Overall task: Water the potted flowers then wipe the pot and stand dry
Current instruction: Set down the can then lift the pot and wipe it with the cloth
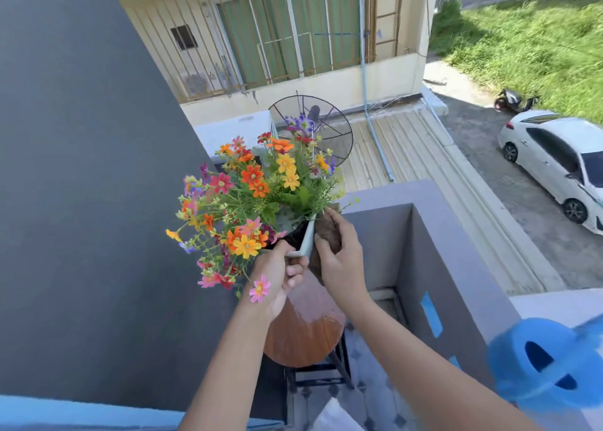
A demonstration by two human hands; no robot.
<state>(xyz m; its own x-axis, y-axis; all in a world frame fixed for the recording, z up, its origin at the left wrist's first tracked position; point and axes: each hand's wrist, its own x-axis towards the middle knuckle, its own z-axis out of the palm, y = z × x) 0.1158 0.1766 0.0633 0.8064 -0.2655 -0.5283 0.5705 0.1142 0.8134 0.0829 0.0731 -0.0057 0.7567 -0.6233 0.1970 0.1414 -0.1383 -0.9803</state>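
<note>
Blue watering can (548,365) blurred at lower right, on the balcony wall. Left hand (277,280) pinches the pale pot (306,241) rim, flowers (248,195) spilling left; pot held tilted above the round wooden stand (303,329). Right hand (339,251) presses a brown cloth (326,230) against the pot's right side, fingers curled round it.

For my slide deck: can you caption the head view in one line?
Left hand grips the pot rim while the right hand presses a brown cloth against its side, above the wet stand.

Bright sunlight, hard shadows, blurred, warped edges
</note>
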